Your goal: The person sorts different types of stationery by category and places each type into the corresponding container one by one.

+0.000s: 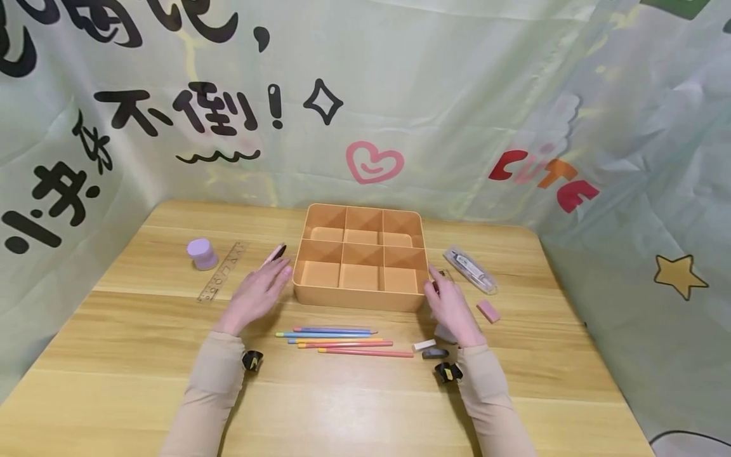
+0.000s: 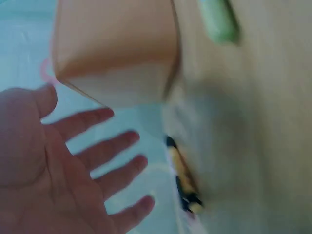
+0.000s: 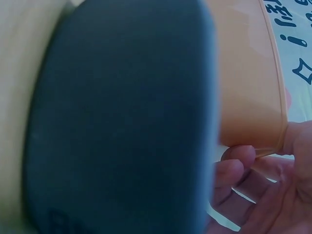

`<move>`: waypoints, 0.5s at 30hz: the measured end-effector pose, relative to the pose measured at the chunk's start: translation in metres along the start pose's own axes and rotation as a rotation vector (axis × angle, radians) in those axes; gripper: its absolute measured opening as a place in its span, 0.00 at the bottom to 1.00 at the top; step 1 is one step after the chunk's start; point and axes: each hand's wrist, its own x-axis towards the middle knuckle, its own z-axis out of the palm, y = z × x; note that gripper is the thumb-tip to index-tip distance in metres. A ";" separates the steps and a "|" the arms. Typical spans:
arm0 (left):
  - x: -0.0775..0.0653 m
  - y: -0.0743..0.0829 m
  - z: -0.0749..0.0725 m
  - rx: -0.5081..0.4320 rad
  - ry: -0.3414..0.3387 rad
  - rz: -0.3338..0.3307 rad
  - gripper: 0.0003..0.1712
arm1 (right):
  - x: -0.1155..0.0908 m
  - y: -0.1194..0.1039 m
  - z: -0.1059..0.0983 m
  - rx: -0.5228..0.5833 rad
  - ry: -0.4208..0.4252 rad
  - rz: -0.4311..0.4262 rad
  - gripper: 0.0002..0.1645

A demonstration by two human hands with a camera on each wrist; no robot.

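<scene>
A tan six-compartment organizer box [image 1: 361,298] stands on the table between the hands, its visible compartments bare. On its left, my left hand [image 1: 257,295] spreads its fingers close to the wall; in the left wrist view, the left hand [image 2: 63,165] shows a bare palm. A pen [image 1: 275,254] lies just beyond those fingertips. My right hand [image 1: 451,311] holds the box's right side. In the right wrist view the thumb is at the rim and the other fingers [image 3: 229,173] curl by the wall. A large dark object [image 3: 122,117] blocks much of that view.
Several colored pencils [image 1: 365,353] lie in front of the box. Leftward are a purple round container [image 1: 202,254] and a clear ruler [image 1: 219,274]. Near the right hand lie a white eraser [image 1: 424,344], a dark oblong item [image 1: 435,354], a pink eraser [image 1: 488,311] and a clear-cased item [image 1: 471,270].
</scene>
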 end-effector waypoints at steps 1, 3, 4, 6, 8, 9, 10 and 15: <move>0.000 -0.004 0.000 0.011 0.005 -0.028 0.35 | 0.000 0.000 0.000 0.000 0.002 0.000 0.32; -0.002 -0.011 0.000 0.030 0.021 -0.085 0.34 | 0.000 -0.001 0.000 0.005 0.000 -0.002 0.32; -0.003 -0.014 -0.001 0.036 0.026 -0.117 0.34 | 0.000 -0.001 0.000 0.007 0.001 -0.003 0.32; -0.005 -0.019 -0.001 0.043 0.053 -0.158 0.33 | 0.000 0.000 -0.001 0.003 0.004 -0.002 0.32; -0.006 -0.024 -0.003 0.035 0.076 -0.185 0.33 | 0.000 0.000 -0.001 0.003 0.003 0.001 0.32; -0.006 -0.027 -0.004 0.031 0.082 -0.197 0.34 | 0.000 0.001 -0.001 0.003 0.003 0.001 0.32; -0.007 -0.028 -0.006 0.026 0.089 -0.207 0.34 | 0.000 0.001 0.000 0.003 0.003 0.004 0.32; -0.011 -0.035 -0.015 -0.002 0.104 -0.247 0.35 | 0.000 0.001 0.000 0.012 -0.002 0.012 0.33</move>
